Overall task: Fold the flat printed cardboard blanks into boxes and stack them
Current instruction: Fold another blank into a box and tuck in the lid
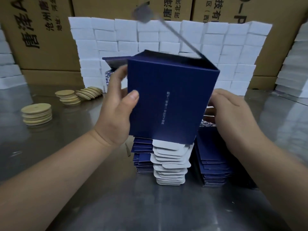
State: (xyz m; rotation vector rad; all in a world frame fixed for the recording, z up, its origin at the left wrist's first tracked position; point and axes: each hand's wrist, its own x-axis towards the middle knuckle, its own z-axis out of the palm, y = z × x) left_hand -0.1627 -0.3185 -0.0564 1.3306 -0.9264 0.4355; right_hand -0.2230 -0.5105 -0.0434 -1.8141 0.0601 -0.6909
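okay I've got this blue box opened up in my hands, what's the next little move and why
Probably fold the raised top flap down to close the blue box. The left hand already grips its side, and the right hand is beside it.

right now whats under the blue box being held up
Under the blue box sit piles of flat blanks on the metal table, navy faces and white tabs showing. The box covers the tops of the piles, so the uppermost blank is hidden.
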